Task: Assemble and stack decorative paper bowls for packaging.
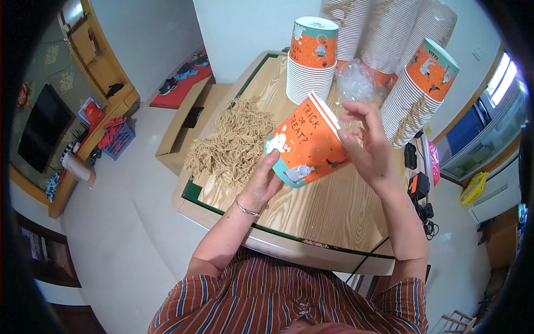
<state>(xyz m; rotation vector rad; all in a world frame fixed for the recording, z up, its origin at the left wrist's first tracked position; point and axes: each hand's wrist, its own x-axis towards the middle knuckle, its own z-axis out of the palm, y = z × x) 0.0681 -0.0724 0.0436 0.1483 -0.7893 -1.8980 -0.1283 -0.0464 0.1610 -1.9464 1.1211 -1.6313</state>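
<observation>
A paper bucket (307,146), orange with a teal band at its base, is tilted in front of me over the table. Dark lettering and small white and black figures cover its side, and its white rim points up and to the right. My left hand (263,177) grips it low on the left side, thumb across the front and fingers hidden behind. By the rim, my right hand (368,139) has its fingers curled and apart, the thumb at the rim's edge. Left of the bucket lies a loose heap of tan twisted cord (231,139).
Behind the bucket stands a stack of similar buckets (312,58), with another leaning stack (420,92) at right and taller white stacks (392,33) behind. Clear plastic (357,80) sits between them. A cardboard box (192,119) adjoins the table's (311,214) left side; black adapters (418,186) lie at right.
</observation>
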